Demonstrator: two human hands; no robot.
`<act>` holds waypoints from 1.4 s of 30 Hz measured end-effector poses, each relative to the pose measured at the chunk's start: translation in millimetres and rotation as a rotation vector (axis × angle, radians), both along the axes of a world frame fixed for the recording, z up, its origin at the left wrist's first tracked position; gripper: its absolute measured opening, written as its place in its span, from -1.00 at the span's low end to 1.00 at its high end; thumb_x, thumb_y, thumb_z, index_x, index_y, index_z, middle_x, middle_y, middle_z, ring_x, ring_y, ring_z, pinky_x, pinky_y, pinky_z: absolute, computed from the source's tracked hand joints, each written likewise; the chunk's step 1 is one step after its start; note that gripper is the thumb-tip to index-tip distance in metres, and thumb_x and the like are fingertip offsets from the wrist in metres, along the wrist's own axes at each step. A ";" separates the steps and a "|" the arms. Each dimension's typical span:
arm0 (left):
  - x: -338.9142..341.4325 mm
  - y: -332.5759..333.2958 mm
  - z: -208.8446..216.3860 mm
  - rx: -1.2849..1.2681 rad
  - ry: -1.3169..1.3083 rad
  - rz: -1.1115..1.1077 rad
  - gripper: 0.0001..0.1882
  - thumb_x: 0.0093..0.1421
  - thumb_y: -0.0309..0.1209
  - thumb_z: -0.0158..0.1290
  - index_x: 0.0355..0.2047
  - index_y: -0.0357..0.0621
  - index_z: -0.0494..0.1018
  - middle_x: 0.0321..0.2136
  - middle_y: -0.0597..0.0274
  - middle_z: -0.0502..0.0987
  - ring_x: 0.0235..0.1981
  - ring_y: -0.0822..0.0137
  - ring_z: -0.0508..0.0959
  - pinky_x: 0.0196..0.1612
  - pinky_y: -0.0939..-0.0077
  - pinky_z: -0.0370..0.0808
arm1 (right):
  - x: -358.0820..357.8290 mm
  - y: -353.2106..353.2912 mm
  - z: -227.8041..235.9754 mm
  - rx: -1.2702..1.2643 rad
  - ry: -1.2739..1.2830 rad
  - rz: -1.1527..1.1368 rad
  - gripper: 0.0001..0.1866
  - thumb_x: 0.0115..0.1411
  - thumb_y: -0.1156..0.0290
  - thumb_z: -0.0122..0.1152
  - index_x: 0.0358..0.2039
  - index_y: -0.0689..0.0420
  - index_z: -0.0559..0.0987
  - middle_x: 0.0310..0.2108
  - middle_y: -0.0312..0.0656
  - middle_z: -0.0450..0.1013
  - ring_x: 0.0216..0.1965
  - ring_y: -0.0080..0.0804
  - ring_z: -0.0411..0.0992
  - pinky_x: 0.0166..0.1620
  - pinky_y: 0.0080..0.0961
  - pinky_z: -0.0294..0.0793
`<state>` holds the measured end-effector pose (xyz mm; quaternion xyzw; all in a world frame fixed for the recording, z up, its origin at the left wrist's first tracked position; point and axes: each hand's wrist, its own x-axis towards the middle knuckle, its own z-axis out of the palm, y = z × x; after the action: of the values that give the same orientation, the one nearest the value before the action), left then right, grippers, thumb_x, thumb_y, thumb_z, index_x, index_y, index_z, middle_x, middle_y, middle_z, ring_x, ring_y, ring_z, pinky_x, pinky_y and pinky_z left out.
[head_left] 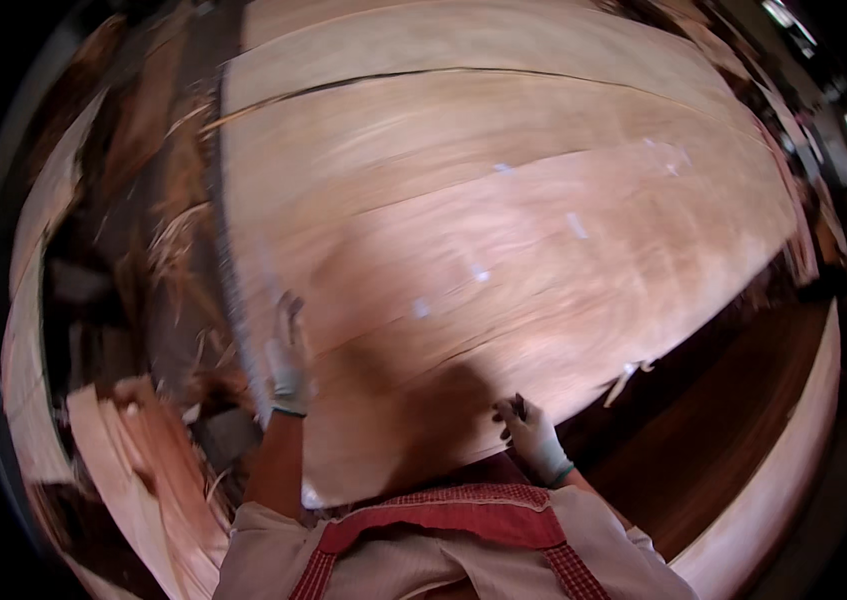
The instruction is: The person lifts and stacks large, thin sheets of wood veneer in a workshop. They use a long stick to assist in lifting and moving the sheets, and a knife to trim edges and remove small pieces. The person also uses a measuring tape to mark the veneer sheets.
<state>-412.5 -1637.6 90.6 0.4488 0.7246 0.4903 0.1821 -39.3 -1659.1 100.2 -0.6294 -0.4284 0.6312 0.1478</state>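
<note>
No readable text, labels, numbers or signs appear. The small pale patches (577,226) on the wood sheet (528,300) are too blurred to show whether they carry any writing.

A worker's gloved left hand (286,370), blurred, points up the frame left of centre, its bare forearm (276,465) nearly upright below. The right hand (538,445), also gloved, angles toward the upper left from lower right of centre, its dark-tipped fingers (505,412) bent, their grip unclear.
</note>
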 end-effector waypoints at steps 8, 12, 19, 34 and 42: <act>-130.7 -230.9 17.8 -0.021 0.269 0.086 -0.64 0.29 -0.52 -0.17 0.09 -0.37 0.29 -0.03 -0.09 0.47 0.01 0.12 0.48 0.06 0.39 0.36 | -193.5 -94.9 13.7 0.699 -0.176 0.294 -0.82 0.20 0.34 0.16 -0.28 0.17 0.59 -0.37 -0.04 0.50 -0.36 -0.19 0.49 -0.27 -0.41 0.47; -186.7 -353.0 25.4 -0.110 -0.017 0.213 -0.64 0.28 -0.51 -0.14 0.08 -0.34 0.31 -0.06 -0.07 0.48 -0.03 0.08 0.51 0.01 0.37 0.41 | -248.6 -190.3 -9.6 0.707 -0.244 0.503 -0.77 0.09 0.27 0.28 -0.26 0.09 0.58 -0.36 -0.03 0.49 -0.32 -0.09 0.48 -0.26 -0.32 0.48; -254.0 -437.9 -2.7 -0.171 0.160 0.125 -0.66 0.25 -0.50 -0.14 0.01 -0.38 0.36 -0.12 -0.13 0.51 -0.10 0.00 0.53 -0.01 0.30 0.43 | -251.5 -232.8 -6.1 0.652 -0.653 1.002 -0.28 -0.04 0.13 0.35 0.12 -0.09 0.24 -0.05 -0.05 0.31 -0.23 0.02 0.48 -0.25 -0.13 0.48; -305.0 -168.3 13.9 -0.143 -0.148 -0.578 -0.73 0.30 -0.54 -0.17 -0.06 -0.42 0.39 -0.22 0.01 0.55 -0.15 0.30 0.55 -0.02 0.47 0.42 | -259.2 -251.3 -61.9 -0.198 0.012 -0.888 -0.74 0.16 0.26 0.23 -0.27 0.17 0.47 -0.56 -0.28 0.38 -0.71 -0.52 0.29 -0.69 -0.53 0.22; -353.7 -72.5 -6.5 -0.313 -0.219 -0.797 -0.70 0.28 -0.53 -0.17 -0.04 -0.42 0.39 -0.18 0.01 0.54 -0.13 0.27 0.54 -0.02 0.45 0.43 | -311.1 -264.9 -53.6 0.315 -0.736 -0.783 -0.62 0.05 0.47 0.25 -0.08 0.22 0.47 -0.39 -0.21 0.49 -0.40 -0.45 0.43 -0.38 -0.48 0.44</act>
<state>-766.2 -1710.2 84.1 0.6056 0.5370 0.3105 0.4984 -350.4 -1924.0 46.7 -0.8906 -0.2752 0.1962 0.3042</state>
